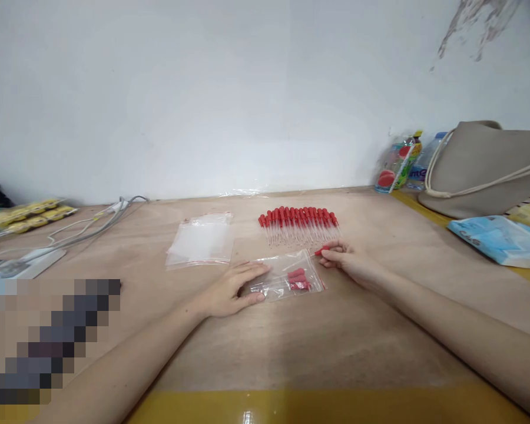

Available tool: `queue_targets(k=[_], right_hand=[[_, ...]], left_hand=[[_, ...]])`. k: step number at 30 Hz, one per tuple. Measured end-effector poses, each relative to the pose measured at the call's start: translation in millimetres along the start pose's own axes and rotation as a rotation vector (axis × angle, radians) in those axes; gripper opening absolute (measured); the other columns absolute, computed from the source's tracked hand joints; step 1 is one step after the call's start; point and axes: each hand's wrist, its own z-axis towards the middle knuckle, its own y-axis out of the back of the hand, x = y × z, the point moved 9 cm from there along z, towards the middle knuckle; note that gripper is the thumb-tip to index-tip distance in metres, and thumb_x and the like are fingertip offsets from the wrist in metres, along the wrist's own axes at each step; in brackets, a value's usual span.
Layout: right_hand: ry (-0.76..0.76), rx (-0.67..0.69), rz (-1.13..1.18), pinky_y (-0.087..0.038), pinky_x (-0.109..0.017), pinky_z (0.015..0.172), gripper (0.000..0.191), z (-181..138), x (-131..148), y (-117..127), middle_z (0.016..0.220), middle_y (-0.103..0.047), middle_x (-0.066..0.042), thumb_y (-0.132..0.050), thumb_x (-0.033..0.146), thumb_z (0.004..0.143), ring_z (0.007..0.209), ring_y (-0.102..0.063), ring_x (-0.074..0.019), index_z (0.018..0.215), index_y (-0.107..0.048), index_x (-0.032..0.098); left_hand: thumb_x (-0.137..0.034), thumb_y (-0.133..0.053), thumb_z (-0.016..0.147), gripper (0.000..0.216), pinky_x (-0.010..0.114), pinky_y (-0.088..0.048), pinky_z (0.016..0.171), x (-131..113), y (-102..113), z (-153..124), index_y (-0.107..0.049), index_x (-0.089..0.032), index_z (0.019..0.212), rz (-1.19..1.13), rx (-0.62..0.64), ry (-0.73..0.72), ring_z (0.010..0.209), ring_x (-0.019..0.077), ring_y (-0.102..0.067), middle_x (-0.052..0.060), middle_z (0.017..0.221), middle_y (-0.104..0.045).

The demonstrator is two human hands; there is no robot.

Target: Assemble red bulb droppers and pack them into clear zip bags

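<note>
Head view: left hand (232,290) lies flat, fingers spread, pinning the clear bag (287,277), which holds a few red-capped droppers. Right hand (347,262) pinches one dropper (320,252) at the bag's far right corner (its axis points left, toward the bag). Dropper row (298,222) lies just beyond.

A beige bag (481,165) and a blue packet (503,238) are seen at the right. Yellow packs (30,213) and grey cables (92,229) are laid at the left.
</note>
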Motion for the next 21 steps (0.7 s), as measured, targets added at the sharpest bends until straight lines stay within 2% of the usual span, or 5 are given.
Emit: queue_targets(k=[4, 12, 17, 19, 21], right_hand=[[0.135, 0.154, -0.332, -0.04, -0.021, 0.047, 0.025, -5.9, 9.5, -13.1, 0.056, -0.057, 0.003, -0.068, 0.033, 0.061, 0.048, -0.049, -0.0081, 0.077, -0.06, 0.016], [0.497, 0.213, -0.72, -0.045, -0.027, 0.063, 0.017, -20.6, 28.1, -43.9, 0.075, -0.066, -0.002, -0.054, 0.028, 0.074, 0.068, -0.057, -0.0155, 0.079, -0.069, 0.02], [0.456, 0.375, -0.574, -0.047, -0.031, 0.075, 0.022, -28.4, 26.8, -56.1, 0.089, -0.067, -0.002, -0.049, 0.026, 0.076, 0.084, -0.06, -0.0176, 0.089, -0.066, 0.02], [0.391, 0.342, -0.561, -0.048, -0.029, 0.07, 0.023, -19.9, 26.2, -48.6, 0.086, -0.068, -0.003, -0.051, 0.029, 0.074, 0.078, -0.061, -0.0168, 0.089, -0.065, 0.018], [0.364, 0.229, -0.615, -0.047, -0.027, 0.064, 0.021, -3.9, 31.8, -35.7, 0.078, -0.068, -0.004, -0.054, 0.03, 0.072, 0.069, -0.06, -0.0155, 0.082, -0.065, 0.016]], left_hand=[[-0.04, -0.05, 0.083, 0.054, 0.044, -0.031, 0.103, -0.9, -0.1, 0.6, -0.032, -0.027, 0.133, -0.007, -0.007, -0.018, 0.123, 0.0225, -0.037, 0.005, 0.133, -0.043], [-0.04, -0.052, 0.082, 0.054, 0.043, -0.032, 0.102, -1.5, 0.8, 1.9, -0.035, -0.026, 0.132, -0.021, -0.025, -0.025, 0.122, 0.0223, -0.04, 0.006, 0.132, -0.044], [-0.039, -0.052, 0.082, 0.052, 0.044, -0.031, 0.103, -2.1, 0.6, 1.8, -0.038, -0.026, 0.131, -0.016, -0.03, -0.046, 0.122, 0.0224, -0.039, 0.006, 0.132, -0.044], [-0.039, -0.052, 0.083, 0.051, 0.043, -0.031, 0.103, -2.1, -0.3, 2.1, -0.039, -0.026, 0.13, -0.02, -0.023, -0.052, 0.123, 0.0219, -0.038, 0.006, 0.133, -0.043], [-0.038, -0.052, 0.082, 0.05, 0.043, -0.03, 0.104, -2.2, -0.6, 2.5, -0.04, -0.026, 0.129, -0.033, -0.021, -0.058, 0.123, 0.0215, -0.038, 0.006, 0.133, -0.043]])
